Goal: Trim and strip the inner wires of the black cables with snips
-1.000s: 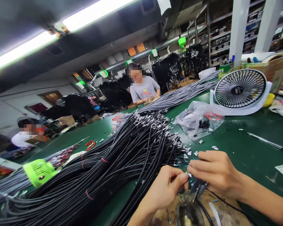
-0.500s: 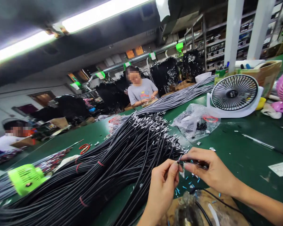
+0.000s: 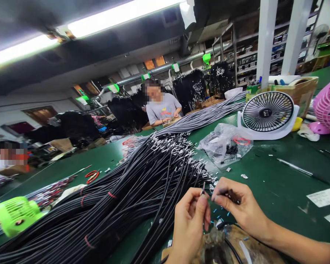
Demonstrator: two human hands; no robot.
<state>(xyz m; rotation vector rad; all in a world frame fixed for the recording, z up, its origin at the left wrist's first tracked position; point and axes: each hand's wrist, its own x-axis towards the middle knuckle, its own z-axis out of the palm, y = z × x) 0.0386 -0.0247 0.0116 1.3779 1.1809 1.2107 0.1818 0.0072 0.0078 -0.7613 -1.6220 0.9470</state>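
Note:
My left hand [image 3: 191, 216] is closed, pinching the end of a black cable whose pale tip [image 3: 204, 187] sticks up between thumb and forefinger. Close to its right, my right hand [image 3: 240, 203] is closed, thumb against forefinger, around something small and dark that I cannot make out. A narrow gap separates the fingertips of both hands. A big bundle of black cables [image 3: 118, 194] lies to the left, its stripped white ends [image 3: 173, 145] beside and beyond my hands. Below the hands is a worn brown block [image 3: 236, 242] with a black cable and small blue bits around it.
A clear plastic bag [image 3: 222, 145], a white fan [image 3: 268, 112], a pink fan [image 3: 328, 106] and a pen [image 3: 295, 165] lie or stand to the right. Grey cables [image 3: 203, 115] run behind. A green fan [image 3: 15, 214] is at left. A person [image 3: 163, 106] sits across the green table [image 3: 266, 194].
The fingertips of my hands have moved apart slightly, leaving a gap. My right hand has shifted a little toward me. The whole view has shifted slightly.

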